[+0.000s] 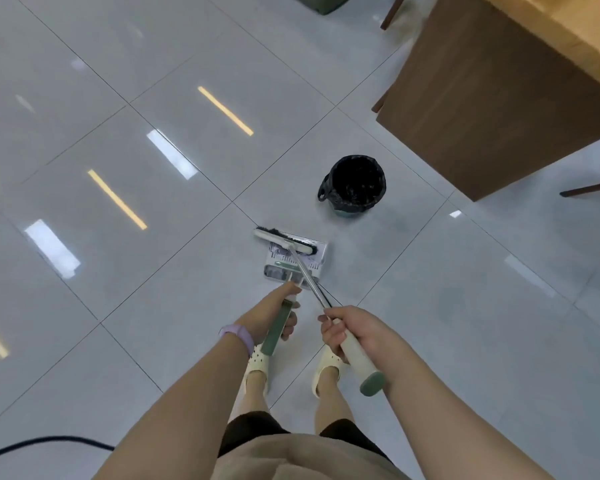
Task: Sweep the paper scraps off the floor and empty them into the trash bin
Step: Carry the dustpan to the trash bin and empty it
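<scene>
So the person is standing on a glossy pale grey tiled floor (430, 306) that's bouncing back ceiling lights as white and yellow bars. A brown wooden table (492, 109) is filling the top right corner.

The trash bin (354, 183) is sitting on the floor near the table's corner, round, lined with a black bag that's folding over the rim. Inside it's just looking dark, can't tell what's in there.

The dustpan (297, 263) is lying flat on the floor near the bin, toward the person, whitish and boxy with a comb-like row of teeth. Something pale and lilac is sitting in it under the brush, probably the paper scraps (278, 250), but it's too blurry to be sure.

The broom (284, 241) is resting its white head with dark bristles across the dustpan's far edge, metal shaft angling back to a cream grip with a green end cap.

The right hand (352, 329) is wrapping its fingers round the broom grip. The left hand (278, 318), purple band on the wrist, is gripping the dustpan's green handle.
</scene>
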Demonstrator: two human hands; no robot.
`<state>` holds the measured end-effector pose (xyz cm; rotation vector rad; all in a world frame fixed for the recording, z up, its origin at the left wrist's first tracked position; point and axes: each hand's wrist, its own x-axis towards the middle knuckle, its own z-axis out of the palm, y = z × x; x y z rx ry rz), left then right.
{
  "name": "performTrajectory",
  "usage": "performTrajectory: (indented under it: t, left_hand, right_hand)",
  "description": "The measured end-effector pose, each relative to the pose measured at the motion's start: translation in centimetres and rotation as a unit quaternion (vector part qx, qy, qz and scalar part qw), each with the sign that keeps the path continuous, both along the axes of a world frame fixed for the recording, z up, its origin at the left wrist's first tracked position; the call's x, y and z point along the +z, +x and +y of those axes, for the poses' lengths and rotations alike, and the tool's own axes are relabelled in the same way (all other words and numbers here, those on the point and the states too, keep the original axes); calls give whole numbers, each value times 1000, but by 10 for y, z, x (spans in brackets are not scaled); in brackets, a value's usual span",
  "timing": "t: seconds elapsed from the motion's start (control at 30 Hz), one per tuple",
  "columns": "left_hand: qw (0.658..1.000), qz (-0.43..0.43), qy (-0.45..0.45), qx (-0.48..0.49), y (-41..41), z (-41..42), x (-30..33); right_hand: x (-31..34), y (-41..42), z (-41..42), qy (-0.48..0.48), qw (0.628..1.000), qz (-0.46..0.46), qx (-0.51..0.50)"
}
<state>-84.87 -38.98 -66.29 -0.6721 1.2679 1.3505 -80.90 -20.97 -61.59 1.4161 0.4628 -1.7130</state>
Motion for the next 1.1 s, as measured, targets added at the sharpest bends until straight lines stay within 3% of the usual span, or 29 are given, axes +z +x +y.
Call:
performTrajectory:
  t: [0.1,0.2,0.33,0.47,0.7,0.93,1.1]
  left_hand:
    - [994,-81,66,41,-4,-6,-4]
    - [989,-118,61,67,6,-5,-10]
    - [994,-92,1,51,20,0,-9]
    - [995,-61,-3,78,35,-8,-2]
    - [989,-27,43,141,22,-14,41]
    - [990,20,37,136,-12,5,96]
    - [992,71,26,103,-34,32,131]
  right_hand:
    - [9,-1,12,-3,1000,1,-13]
    - [20,3,24,9,1000,4,-18]
    - [32,14,38,60,997,35,38]
    - [48,24,43,92,986,73,116]
    - [76,21,75,57,988,138,43]
    - [112,-3,93,6,976,203,75]
    - [136,-14,112,41,970,240,27]
